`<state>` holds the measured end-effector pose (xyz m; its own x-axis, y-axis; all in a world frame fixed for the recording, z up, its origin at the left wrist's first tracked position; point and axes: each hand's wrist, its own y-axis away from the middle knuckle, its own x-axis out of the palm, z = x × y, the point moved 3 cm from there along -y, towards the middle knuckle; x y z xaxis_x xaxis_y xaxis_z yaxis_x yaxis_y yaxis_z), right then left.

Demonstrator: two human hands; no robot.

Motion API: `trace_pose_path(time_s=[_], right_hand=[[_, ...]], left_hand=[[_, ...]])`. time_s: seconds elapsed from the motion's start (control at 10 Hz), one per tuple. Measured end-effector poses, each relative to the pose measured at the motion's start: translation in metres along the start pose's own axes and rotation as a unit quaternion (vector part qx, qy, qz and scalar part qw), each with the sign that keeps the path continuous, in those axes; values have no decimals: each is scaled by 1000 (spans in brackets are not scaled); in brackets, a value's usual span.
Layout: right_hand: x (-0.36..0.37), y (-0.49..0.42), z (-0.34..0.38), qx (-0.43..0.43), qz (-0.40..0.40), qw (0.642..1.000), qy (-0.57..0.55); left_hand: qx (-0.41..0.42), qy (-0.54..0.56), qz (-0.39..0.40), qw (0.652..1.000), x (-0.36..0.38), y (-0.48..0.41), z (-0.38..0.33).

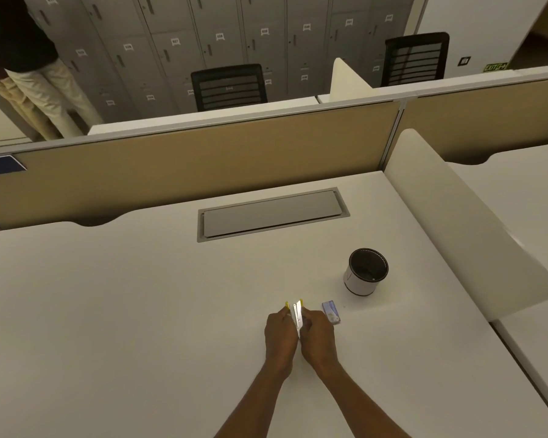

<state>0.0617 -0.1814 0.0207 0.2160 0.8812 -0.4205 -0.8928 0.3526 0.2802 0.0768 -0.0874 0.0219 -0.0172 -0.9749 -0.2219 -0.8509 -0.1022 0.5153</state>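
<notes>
- Yellow-and-metal stapler (297, 315) is being held between both hands just above the desk (133, 311), near its front middle. It is probably hinged open, though it is showing too small to be sure.
- Fingers of the left hand (280, 334) are curling round the stapler's left side, the grip closed tight on it.
- Fingers of the right hand (317, 334) are pinching the stapler's right side, that grip also closed on it.
- Small bluish box (331, 312) is lying flat on the desk just beside the right hand.
- White cup (359, 284) with a dark inside is standing upright, farther back and to the right.
</notes>
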Motion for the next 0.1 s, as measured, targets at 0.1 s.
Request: trace_pose_path(time_s=[0.1], right_hand=[[0,0,-4,-27,3,999,26]], left_hand=[[2,3,-9,1000,-1,-2,6]])
